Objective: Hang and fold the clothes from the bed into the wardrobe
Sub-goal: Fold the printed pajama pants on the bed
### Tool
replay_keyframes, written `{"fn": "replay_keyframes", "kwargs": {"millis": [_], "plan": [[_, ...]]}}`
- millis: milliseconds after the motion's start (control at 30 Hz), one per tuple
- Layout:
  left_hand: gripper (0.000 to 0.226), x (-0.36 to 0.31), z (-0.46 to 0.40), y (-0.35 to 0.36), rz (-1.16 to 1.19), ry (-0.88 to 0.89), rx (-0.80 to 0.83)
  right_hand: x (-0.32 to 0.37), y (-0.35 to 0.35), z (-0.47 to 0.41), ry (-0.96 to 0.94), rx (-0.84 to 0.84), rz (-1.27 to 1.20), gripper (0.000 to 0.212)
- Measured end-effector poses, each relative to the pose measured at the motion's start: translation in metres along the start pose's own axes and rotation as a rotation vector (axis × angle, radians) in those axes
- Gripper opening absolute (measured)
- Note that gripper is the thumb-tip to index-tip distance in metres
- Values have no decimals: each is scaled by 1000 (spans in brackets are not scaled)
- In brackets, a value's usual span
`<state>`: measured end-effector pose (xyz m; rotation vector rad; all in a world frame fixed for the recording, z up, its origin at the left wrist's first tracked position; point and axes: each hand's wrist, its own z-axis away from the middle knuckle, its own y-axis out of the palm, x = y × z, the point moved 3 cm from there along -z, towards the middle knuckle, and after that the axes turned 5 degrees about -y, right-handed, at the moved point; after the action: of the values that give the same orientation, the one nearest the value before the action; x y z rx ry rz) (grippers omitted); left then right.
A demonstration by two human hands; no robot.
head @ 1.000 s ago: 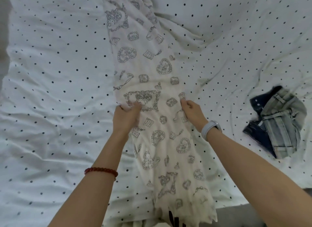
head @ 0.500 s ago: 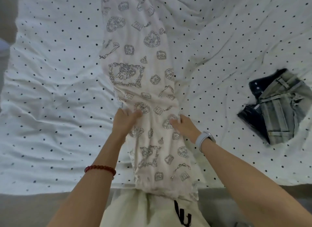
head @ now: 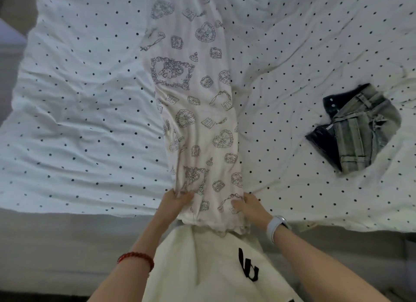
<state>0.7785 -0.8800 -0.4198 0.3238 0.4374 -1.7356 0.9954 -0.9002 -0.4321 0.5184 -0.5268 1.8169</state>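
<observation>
Nearest: the person's cream top [head: 202, 268] with a black mark on its front, at the foot of the view, both forearms reaching out over it. Red bead bracelet [head: 136, 258] on the left wrist, pale watch [head: 275, 227] on the right. Left hand [head: 176, 200] at the near left edge of the patterned garment [head: 198, 121], fingers curled into the cloth, which bunches into creases there; grip closed on fabric. Right hand [head: 249, 206] at the near right edge, thumb lying over the cloth, fingers partly hidden beneath it, so it looks to be pinching the hem side. The garment is a long cream strip printed with grey hearts, frames and small books, laid lengthwise across the bed [head: 78, 121], its near hem hanging just past the mattress edge, its far end running out of the top of view. Bed sheet white with dark dots, rumpled. Farther right, well apart from the garment, a crumpled heap of denim [head: 358, 130], pale blue over darker blue, lies on the sheet.
</observation>
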Motion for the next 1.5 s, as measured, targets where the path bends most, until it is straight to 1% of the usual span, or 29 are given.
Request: {"fn": "replay_keyframes", "kwargs": {"millis": [33, 133, 233, 300, 400, 433, 467, 533, 567, 633, 700, 733, 767, 833, 867, 900, 967, 1033, 1133, 1200, 1300, 1333, 1367, 1400, 1433, 1467, 1500], "plan": [[4, 4, 2, -1, -42, 27, -34, -1, 1, 3, -6, -30, 20, 19], [16, 15, 17, -3, -127, 55, -163, -3, 7, 21, -79, -99, 73, 23], [27, 26, 33, -3, -103, 62, -221, -9, 19, 42, -87, -218, 67, 25], [29, 34, 44, -3, -70, 77, -208, -12, 29, 59, -113, -321, 60, 24], [21, 46, 65, 4, 13, 81, -106, -18, 45, 86, -175, -418, 17, 17], [26, 49, 78, 6, 45, 99, -77, -18, 51, 97, -190, -432, 20, 17], [37, 51, 85, 9, 78, 126, -57, -17, 53, 102, -207, -440, 26, 17], [59, 51, 96, 10, 106, 196, -70, -11, 57, 112, -251, -444, 54, 15], [64, 51, 99, 9, 102, 204, -98, -8, 58, 115, -266, -448, 70, 12], [58, 50, 104, 6, 119, 183, -162, -3, 57, 124, -309, -475, 82, 6], [49, 50, 98, 3, 202, 107, -167, 2, 53, 131, -342, -516, 61, 4], [46, 50, 97, 3, 257, 63, -124, 3, 50, 135, -353, -534, 28, 3], [47, 51, 95, 3, 304, 17, -55, 4, 47, 139, -358, -544, -18, 3], [59, 56, 88, 8, 340, -59, 91, 6, 45, 147, -366, -543, -84, 4], [59, 58, 87, 11, 347, -82, 123, 7, 44, 151, -386, -556, -84, 4], [51, 56, 90, 14, 357, -86, 117, 8, 42, 155, -415, -583, -65, 6], [33, 47, 97, 16, 366, -38, 69, 9, 38, 163, -465, -648, 2, 13], [23, 45, 105, 14, 347, 37, 18, 5, 34, 171, -480, -687, 69, 22], [10, 57, 121, 8, 369, 97, 4, 0, 34, 179, -508, -662, 194, 32], [11, 68, 133, 1, 319, 137, -68, -3, 40, 181, -539, -598, 251, 34], [25, 70, 148, -11, 90, 306, -197, -5, 46, 182, -535, -549, 264, 18], [30, 66, 152, -15, 2, 385, -213, -3, 48, 181, -516, -543, 243, 14], [29, 60, 155, -19, -71, 453, -212, 0, 49, 181, -488, -538, 206, 14], [23, 53, 160, -24, -118, 497, -200, 4, 48, 181, -456, -539, 154, 16], [17, 44, 163, -29, -112, 514, -167, 12, 47, 181, -427, -539, 82, 18], [21, 34, 164, -35, -37, 478, -113, 21, 45, 182, -399, -528, -32, 22], [28, 23, 165, -41, 85, 408, -24, 32, 43, 181, -379, -505, -202, 26]]}}
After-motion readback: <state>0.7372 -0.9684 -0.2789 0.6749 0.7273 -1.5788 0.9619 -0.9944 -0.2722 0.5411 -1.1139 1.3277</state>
